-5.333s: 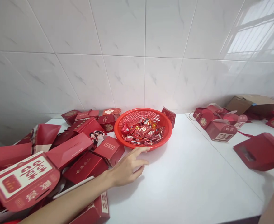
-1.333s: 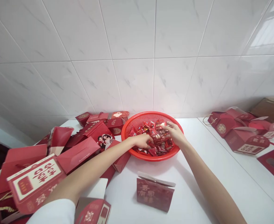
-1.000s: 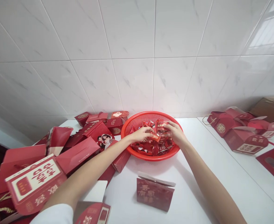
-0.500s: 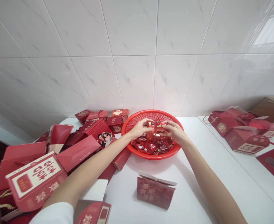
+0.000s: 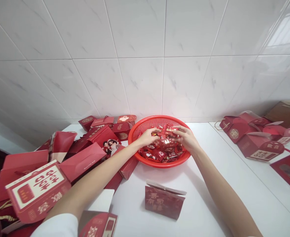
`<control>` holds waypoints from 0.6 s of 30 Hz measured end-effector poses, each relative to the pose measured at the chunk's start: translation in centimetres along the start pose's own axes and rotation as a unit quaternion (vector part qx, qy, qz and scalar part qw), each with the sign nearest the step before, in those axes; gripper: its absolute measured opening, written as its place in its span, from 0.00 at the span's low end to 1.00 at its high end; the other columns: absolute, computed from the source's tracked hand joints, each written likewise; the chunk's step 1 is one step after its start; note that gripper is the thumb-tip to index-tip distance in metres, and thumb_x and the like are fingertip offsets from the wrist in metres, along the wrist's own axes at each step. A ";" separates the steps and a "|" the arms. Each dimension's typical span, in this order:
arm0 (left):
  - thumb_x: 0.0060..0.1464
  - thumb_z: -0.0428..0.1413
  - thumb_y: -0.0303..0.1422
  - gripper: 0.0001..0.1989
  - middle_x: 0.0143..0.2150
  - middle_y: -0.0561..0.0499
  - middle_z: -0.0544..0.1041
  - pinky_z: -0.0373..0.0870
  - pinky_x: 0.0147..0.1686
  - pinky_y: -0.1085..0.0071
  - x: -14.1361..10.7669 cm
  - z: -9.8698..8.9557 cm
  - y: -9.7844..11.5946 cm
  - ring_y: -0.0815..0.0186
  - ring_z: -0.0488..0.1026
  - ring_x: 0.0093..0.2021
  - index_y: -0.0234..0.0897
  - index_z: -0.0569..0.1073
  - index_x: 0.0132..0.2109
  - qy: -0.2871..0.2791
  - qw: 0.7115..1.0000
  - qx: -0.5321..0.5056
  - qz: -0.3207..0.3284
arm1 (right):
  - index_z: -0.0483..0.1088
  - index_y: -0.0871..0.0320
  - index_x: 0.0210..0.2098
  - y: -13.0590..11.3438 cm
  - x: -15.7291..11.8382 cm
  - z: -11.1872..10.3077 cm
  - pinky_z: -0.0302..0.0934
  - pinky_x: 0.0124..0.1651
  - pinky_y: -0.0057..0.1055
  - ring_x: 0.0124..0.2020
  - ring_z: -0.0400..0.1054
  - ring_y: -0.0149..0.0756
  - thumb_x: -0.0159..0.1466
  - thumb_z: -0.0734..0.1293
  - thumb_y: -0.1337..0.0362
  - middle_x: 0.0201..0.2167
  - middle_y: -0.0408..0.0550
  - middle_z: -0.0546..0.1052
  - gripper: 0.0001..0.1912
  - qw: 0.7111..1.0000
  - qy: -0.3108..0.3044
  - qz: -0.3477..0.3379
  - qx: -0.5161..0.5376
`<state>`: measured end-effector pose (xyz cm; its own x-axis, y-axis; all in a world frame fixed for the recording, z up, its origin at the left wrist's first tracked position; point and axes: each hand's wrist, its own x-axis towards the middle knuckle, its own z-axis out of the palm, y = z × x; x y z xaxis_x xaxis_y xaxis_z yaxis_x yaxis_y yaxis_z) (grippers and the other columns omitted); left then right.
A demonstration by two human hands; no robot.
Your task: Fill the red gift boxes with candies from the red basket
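Observation:
A round red plastic basket [image 5: 142,160] stands against the tiled wall and holds a heap of red wrapped candies [image 5: 168,149]. Both hands reach into it from the front. On the left side, my left hand [image 5: 148,137] has its fingers bent around a small wrapped candy at the top of the heap; part of it is hidden. Opposite, my right hand [image 5: 186,138] curls its fingers on a red candy packet [image 5: 169,129]. Nearer me on the white table, a dark red folded carton [image 5: 164,203] stands upright with its top flaps slightly apart.
Red gift boxes [image 5: 38,187] are piled along the left side, some open. Another group of red boxes [image 5: 258,149] sits at the right, with a brown cardboard box [image 5: 284,113] behind. A flat red piece [image 5: 287,172] lies at the right edge.
My left hand has lowered a little into the candies. The candy packet by my right hand has shifted slightly, and its fingers have bent over it.

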<state>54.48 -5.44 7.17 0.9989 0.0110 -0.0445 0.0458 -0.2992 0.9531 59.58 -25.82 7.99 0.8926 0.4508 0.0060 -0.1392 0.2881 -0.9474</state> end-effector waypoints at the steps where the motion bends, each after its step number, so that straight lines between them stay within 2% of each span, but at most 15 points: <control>1: 0.50 0.62 0.30 0.16 0.45 0.44 0.80 0.74 0.32 0.70 -0.1 0.0 0.0 0.67 0.77 0.29 0.33 0.76 0.48 -0.031 0.998 0.050 0.013 | 0.76 0.55 0.30 0.0 0.0 0.0 0.72 0.35 0.35 0.40 0.73 0.42 0.43 0.80 0.58 0.34 0.45 0.78 0.16 1.000 0.005 -0.006 0.004; 3: 0.50 0.63 0.33 0.14 0.40 0.46 0.81 0.73 0.37 0.70 -0.4 0.0 -0.1 0.63 0.78 0.34 0.32 0.79 0.44 -0.121 0.981 0.146 0.045 | 0.76 0.55 0.29 0.1 0.1 -0.1 0.71 0.34 0.33 0.41 0.72 0.42 0.43 0.80 0.58 0.34 0.45 0.77 0.16 1.000 0.014 -0.014 0.010; 5: 0.47 0.66 0.36 0.17 0.38 0.47 0.82 0.72 0.39 0.71 -0.7 0.1 -0.2 0.61 0.78 0.39 0.34 0.80 0.45 -0.211 0.948 0.231 0.059 | 0.76 0.55 0.29 0.2 0.1 -0.2 0.70 0.33 0.32 0.40 0.73 0.42 0.43 0.80 0.58 0.34 0.45 0.77 0.17 1.000 0.020 -0.014 0.011; 6: 0.45 0.67 0.36 0.20 0.40 0.48 0.82 0.71 0.39 0.72 -0.9 0.1 -0.3 0.60 0.78 0.40 0.35 0.80 0.46 -0.242 0.931 0.266 0.059 | 0.76 0.55 0.29 0.2 0.1 -0.2 0.70 0.32 0.32 0.40 0.73 0.42 0.43 0.80 0.58 0.35 0.45 0.77 0.17 1.000 0.021 -0.013 0.012; 8: 0.44 0.67 0.33 0.21 0.43 0.48 0.82 0.71 0.39 0.73 -1.0 0.3 -0.4 0.61 0.78 0.41 0.36 0.80 0.48 -0.261 0.911 0.315 0.056 | 0.76 0.55 0.30 0.2 0.1 -0.2 0.70 0.32 0.32 0.40 0.73 0.42 0.43 0.80 0.59 0.35 0.45 0.78 0.17 1.000 0.018 -0.011 0.013; 11: 0.46 0.61 0.24 0.20 0.44 0.49 0.82 0.71 0.40 0.73 -0.9 0.3 -0.2 0.63 0.78 0.39 0.37 0.80 0.49 -0.215 0.905 0.359 0.070 | 0.76 0.54 0.31 0.2 0.1 -0.2 0.70 0.32 0.33 0.40 0.73 0.42 0.43 0.79 0.58 0.35 0.45 0.78 0.17 1.000 0.020 -0.015 0.003; 13: 0.47 0.57 0.20 0.20 0.44 0.48 0.81 0.71 0.44 0.70 -0.8 0.3 0.1 0.61 0.77 0.42 0.37 0.81 0.47 -0.133 0.899 0.407 0.094 | 0.76 0.55 0.30 0.1 0.1 -0.1 0.70 0.33 0.34 0.40 0.72 0.43 0.43 0.79 0.58 0.34 0.45 0.78 0.16 0.999 0.028 -0.018 -0.005; 16: 0.47 0.55 0.20 0.18 0.48 0.44 0.80 0.68 0.53 0.60 -0.7 0.2 0.6 0.53 0.73 0.51 0.37 0.82 0.43 -0.002 0.877 0.460 0.136 | 0.75 0.54 0.29 0.0 0.1 -0.1 0.70 0.35 0.36 0.40 0.72 0.43 0.42 0.79 0.57 0.33 0.45 0.78 0.17 0.999 0.038 -0.019 -0.006; 17: 0.48 0.55 0.21 0.17 0.48 0.44 0.80 0.67 0.55 0.59 -0.7 0.3 0.6 0.53 0.72 0.53 0.38 0.82 0.42 0.004 0.877 0.456 0.149 | 0.75 0.54 0.29 -0.1 0.1 -0.1 0.70 0.35 0.36 0.40 0.73 0.44 0.42 0.79 0.57 0.33 0.45 0.78 0.17 0.999 0.039 -0.020 -0.006; 18: 0.48 0.55 0.21 0.16 0.48 0.45 0.80 0.67 0.55 0.60 -0.7 0.4 0.6 0.54 0.73 0.52 0.38 0.83 0.42 -0.022 0.883 0.441 0.159 | 0.75 0.54 0.29 0.0 0.1 -0.1 0.70 0.35 0.36 0.41 0.73 0.44 0.42 0.79 0.57 0.33 0.45 0.78 0.17 0.999 0.039 -0.022 -0.006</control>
<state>53.85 -5.98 7.69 0.9590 -0.2389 0.1523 -0.2763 -0.9073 0.3170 59.71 -25.83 8.02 0.9289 0.3696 0.0234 -0.0941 0.2966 -0.9503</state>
